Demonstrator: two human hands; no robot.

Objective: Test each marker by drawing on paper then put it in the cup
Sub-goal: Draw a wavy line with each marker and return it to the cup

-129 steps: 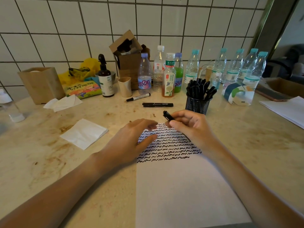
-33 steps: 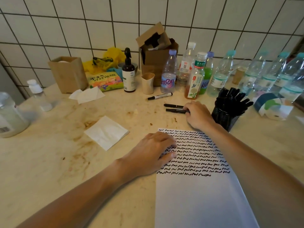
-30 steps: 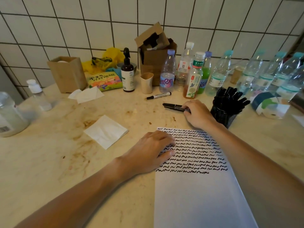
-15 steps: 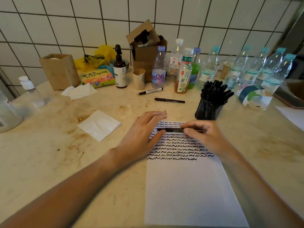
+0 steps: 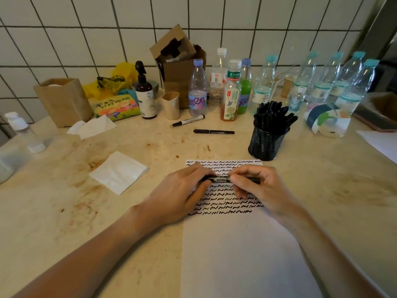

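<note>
Both hands grip one black marker [image 5: 223,180] level over the scribbled far end of the paper [image 5: 240,244], the left hand [image 5: 182,190] curled round its left end, seemingly the cap, and the right hand [image 5: 255,186] pinching its barrel, with the marker-filled cup [image 5: 266,143] just beyond to the right.

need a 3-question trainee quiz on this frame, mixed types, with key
1. True or false: both hands hold the same marker above the paper.
2. How many markers lie loose on the counter behind the paper? A) none B) two C) five
3. Fill in: the tested markers stand in a black mesh ____.

Key: 1 true: left hand and right hand each grip one end. 2 B: the white-barrelled marker and the black marker. 3 cup.
</note>
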